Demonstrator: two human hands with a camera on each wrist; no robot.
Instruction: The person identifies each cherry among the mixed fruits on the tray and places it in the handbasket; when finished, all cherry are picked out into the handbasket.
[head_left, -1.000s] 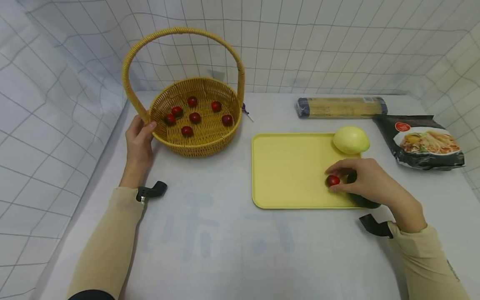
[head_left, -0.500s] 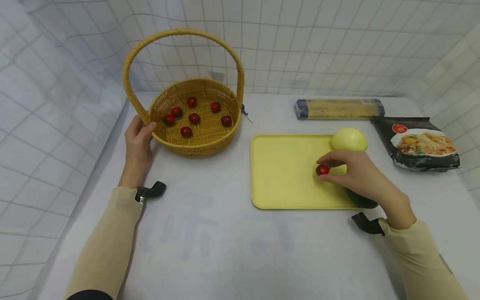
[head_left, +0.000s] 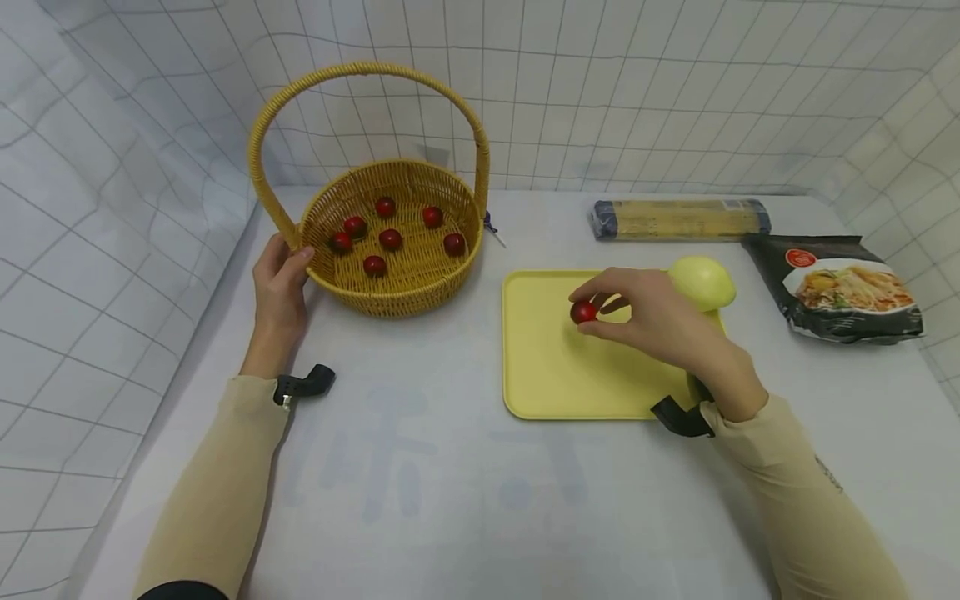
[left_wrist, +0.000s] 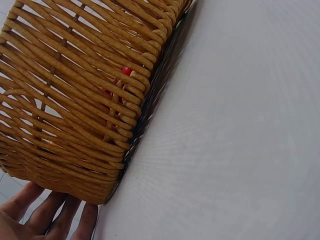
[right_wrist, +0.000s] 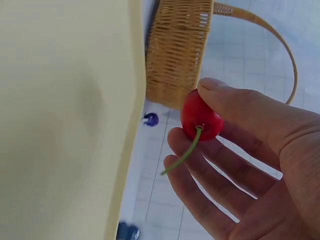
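Note:
A red cherry (head_left: pixel 582 312) with a green stem (right_wrist: pixel 186 156) is pinched between the thumb and fingers of my right hand (head_left: pixel 648 321), above the yellow tray (head_left: pixel 540 383). At the left my left hand (head_left: pixel 279 292) grips the rim of a wicker basket (head_left: pixel 390 304), thumb on the rim and fingers along the outer side. Several cherries (head_left: pixel 390 239) lie spread inside the basket, whose tall handle (head_left: pixel 367 68) arches over it. In the left wrist view the fingers (left_wrist: pixel 57 215) touch the basket's woven wall (left_wrist: pixel 75 100).
A yellow lemon (head_left: pixel 701 282) sits at the tray's back right corner. A dark object (head_left: pixel 699 390) is mostly hidden under the right wrist. Behind are a pack of noodles (head_left: pixel 678 219) and a black food packet (head_left: pixel 843 287). A small purple-tipped item (head_left: pixel 491 223) lies beside the basket.
My right hand has moved left and a little away from me with the cherry, from the tray's right part toward its middle. The left hand and basket have stayed in place.

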